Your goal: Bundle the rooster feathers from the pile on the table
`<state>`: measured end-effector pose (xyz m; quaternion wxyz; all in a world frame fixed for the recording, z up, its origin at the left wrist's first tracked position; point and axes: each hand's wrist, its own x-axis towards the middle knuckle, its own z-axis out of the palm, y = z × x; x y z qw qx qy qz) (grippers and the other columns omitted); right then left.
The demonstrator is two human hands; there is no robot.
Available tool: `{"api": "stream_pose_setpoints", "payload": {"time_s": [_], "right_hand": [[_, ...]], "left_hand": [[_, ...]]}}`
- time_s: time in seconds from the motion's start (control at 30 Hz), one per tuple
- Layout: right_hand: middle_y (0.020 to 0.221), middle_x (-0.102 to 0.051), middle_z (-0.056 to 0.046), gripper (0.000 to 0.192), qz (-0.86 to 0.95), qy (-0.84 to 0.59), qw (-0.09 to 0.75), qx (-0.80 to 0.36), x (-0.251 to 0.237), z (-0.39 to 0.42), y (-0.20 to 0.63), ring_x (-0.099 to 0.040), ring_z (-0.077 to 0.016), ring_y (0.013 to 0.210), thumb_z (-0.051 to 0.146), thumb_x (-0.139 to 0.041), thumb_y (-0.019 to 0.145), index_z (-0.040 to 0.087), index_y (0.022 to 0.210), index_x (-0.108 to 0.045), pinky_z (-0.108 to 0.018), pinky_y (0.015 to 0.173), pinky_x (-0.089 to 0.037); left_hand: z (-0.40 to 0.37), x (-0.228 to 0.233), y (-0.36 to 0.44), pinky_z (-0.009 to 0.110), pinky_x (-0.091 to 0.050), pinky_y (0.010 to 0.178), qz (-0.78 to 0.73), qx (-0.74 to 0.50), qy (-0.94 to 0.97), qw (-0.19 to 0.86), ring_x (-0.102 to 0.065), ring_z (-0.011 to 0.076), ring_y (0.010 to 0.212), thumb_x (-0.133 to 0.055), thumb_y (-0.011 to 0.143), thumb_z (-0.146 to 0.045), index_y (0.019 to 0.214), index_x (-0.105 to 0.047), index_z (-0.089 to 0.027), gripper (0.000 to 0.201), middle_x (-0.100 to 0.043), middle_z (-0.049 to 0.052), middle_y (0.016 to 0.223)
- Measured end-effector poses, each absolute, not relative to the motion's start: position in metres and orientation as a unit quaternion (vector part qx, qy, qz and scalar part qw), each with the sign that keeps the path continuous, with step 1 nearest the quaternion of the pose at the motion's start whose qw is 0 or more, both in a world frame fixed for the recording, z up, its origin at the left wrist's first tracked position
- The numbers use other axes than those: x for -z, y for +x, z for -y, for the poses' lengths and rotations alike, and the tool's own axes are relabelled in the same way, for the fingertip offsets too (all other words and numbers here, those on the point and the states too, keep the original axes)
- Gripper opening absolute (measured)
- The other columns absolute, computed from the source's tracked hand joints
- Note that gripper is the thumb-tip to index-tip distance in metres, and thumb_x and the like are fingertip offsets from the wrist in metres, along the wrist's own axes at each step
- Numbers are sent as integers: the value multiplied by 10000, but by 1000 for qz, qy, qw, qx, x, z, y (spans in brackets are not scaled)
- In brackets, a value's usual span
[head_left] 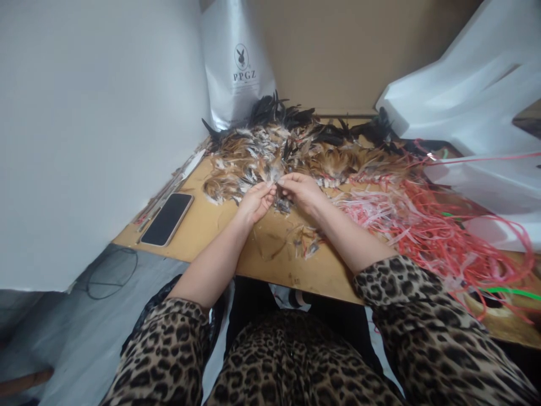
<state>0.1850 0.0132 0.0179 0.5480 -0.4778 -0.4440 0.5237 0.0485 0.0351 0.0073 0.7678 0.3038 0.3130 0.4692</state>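
Leopard-print clothing (296, 361) fills six o'clock; left hand (256, 202) and right hand (301, 192), nearly closed, pinch a pale feather (275, 173); feather pile (333, 160) at twelve, phone (167, 220) at nine.

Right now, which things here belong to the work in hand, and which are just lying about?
Apparently in use:
left hand, seemingly pinching a pale feather
right hand, fingers close beside it
feather pile
red and pink strands, probably, reaching the feathers

Apparently lying about:
phone
silver bag, though its role is unclear
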Motion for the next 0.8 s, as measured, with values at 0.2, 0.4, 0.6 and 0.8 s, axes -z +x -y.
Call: {"api": "stream_pose_setpoints", "payload": {"time_s": [0.2,0.4,0.6,0.8], "right_hand": [[589,-573,36,339,402,-418,550,-601,-21,-11,185,-474,-57,500,353,-769,501,162,700,-573,-176,457,-339],[516,-524,49,307,442,-449,578,-518,-21,-12,182,-430,-55,465,378,-737,527,162,627,-543,-189,471,-346],[566,-533,42,258,458,-493,592,-443,-18,-14,179,-464,-74,512,364,-671,563,175,616,-504,-209,529,-385],[574,-544,34,226,472,-501,590,-422,-15,-16,179,-464,-80,521,353,-647,574,171,625,-523,-212,528,-382]], "left_hand": [[-33,-11,46,67,-394,479,-275,-438,291,805,-503,-10,496,-526,782,-29,738,-571,-101,95,-559,-16,625],[-34,-6,47,79,-406,480,-289,-439,341,779,-534,2,516,-611,742,-85,723,-580,-100,39,-606,1,651],[-33,-3,50,116,-433,511,-311,-451,401,734,-572,27,546,-657,717,-152,733,-604,-99,76,-653,18,686],[-31,-3,52,131,-433,511,-328,-454,423,713,-583,41,539,-706,667,-184,709,-611,-88,142,-655,25,664]]}}
